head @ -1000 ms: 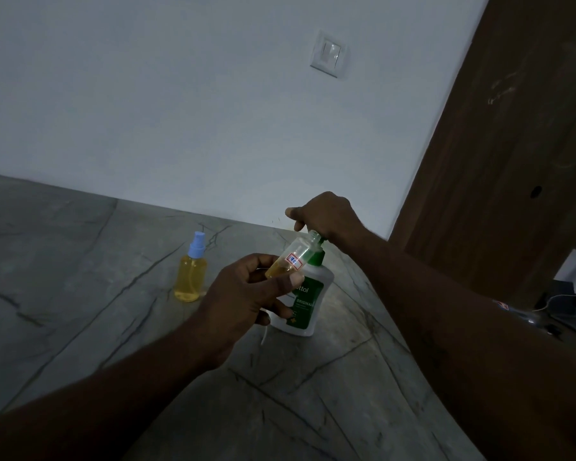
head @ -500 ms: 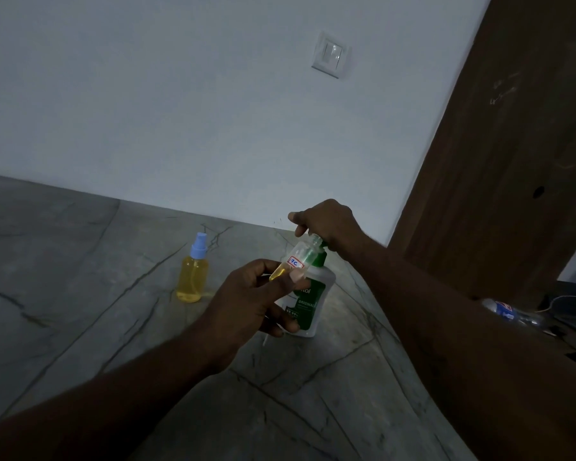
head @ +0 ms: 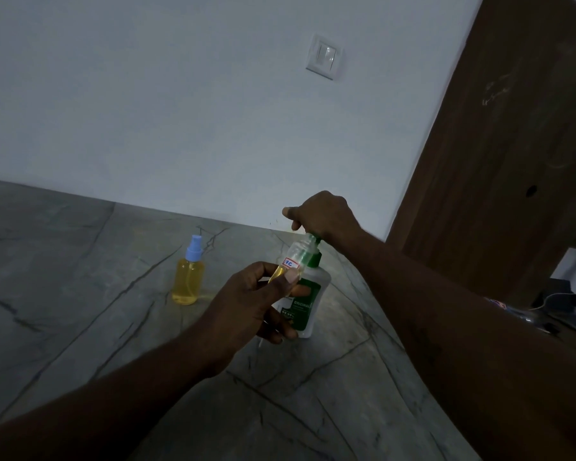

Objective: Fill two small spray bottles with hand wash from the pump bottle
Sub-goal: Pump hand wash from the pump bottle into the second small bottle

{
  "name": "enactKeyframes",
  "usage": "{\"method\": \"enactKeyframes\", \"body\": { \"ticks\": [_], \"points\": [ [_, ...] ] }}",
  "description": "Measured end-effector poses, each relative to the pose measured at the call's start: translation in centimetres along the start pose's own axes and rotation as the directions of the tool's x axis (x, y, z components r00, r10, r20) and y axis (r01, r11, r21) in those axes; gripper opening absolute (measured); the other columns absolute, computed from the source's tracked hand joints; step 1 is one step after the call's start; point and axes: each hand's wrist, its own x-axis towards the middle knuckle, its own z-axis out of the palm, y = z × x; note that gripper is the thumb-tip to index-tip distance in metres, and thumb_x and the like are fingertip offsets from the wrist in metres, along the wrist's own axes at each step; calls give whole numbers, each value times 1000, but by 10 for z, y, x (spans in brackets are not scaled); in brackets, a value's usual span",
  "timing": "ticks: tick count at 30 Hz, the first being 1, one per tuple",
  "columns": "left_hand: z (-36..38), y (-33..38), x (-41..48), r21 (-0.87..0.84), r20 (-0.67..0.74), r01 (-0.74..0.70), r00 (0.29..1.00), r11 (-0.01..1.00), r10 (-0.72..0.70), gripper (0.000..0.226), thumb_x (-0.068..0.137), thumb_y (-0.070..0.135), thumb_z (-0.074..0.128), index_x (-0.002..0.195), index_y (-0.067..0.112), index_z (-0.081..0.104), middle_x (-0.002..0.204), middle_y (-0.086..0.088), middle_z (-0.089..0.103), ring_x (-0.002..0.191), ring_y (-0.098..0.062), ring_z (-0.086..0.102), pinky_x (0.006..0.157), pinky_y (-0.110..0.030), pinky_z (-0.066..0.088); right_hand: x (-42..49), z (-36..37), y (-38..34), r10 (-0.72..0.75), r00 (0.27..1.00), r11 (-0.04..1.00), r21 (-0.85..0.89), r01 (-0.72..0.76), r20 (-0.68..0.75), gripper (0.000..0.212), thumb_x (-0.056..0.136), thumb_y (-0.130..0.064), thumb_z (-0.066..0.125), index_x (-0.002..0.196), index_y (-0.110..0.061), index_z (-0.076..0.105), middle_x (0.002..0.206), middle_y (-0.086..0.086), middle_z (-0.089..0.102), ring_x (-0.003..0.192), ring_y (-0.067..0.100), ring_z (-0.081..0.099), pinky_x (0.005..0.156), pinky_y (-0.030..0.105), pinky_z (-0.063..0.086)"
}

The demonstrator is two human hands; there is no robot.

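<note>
Labels: the pump bottle (head: 310, 302) carries a green panel reading "ORIGINAL" and, below it, "99.99"; smaller print is illegible in the dim light. The uncapped spray bottle (head: 298, 251) bears a red-bordered sticker (head: 291, 263) hand-marked "7C".

Left arm: extended forward from the lower left. The left hand (head: 248, 306) pinches the uncapped spray bottle between thumb and curled fingers, tilted, mouth up and to the right. Amber liquid sits in its lower end.

Right arm: reaches in from the right. The right hand (head: 325, 216) is curled over the pump head, knuckles up. The nozzle is mostly hidden; it appears to meet the tilted bottle's mouth.

Positions: the pump bottle stands upright near the right edge of the stone countertop (head: 80, 311). The capped spray bottle (head: 187, 279), blue-topped and full of yellow liquid, stands to its left, near the far edge.
</note>
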Motion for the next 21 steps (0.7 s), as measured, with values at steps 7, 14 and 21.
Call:
{"method": "enactKeyframes", "body": {
  "ticks": [7,14,21],
  "points": [
    [1,0,-1,24,4,-1,1000,1000,1,44,88,48,60,120,18,60,107,1,78,61,-28,72,52,-32,57,-6,2,2,17,1000,1000,7,-17,26,38,86,-50,68,61,-22,73,42,-27,57,58,3,60,59,25,39],
    [1,2,-2,17,-6,-2,1000,1000,2,51,81,51,62,119,17,61,107,2,78,60,-25,71,52,-30,56,-10,4,8,69,997,991,114,-72,26,34,85,-42,71,59,-21,74,44,-21,60,63,9,60,65,30,45],
    [2,0,-3,45,5,10,1000,999,-10,46,79,52,63,116,25,65,109,2,78,62,-24,73,54,-29,58,-12,5,5,58,998,992,116,-59,11,37,83,-45,69,56,-20,75,50,-15,64,63,10,62,67,31,48]
  ]
}}
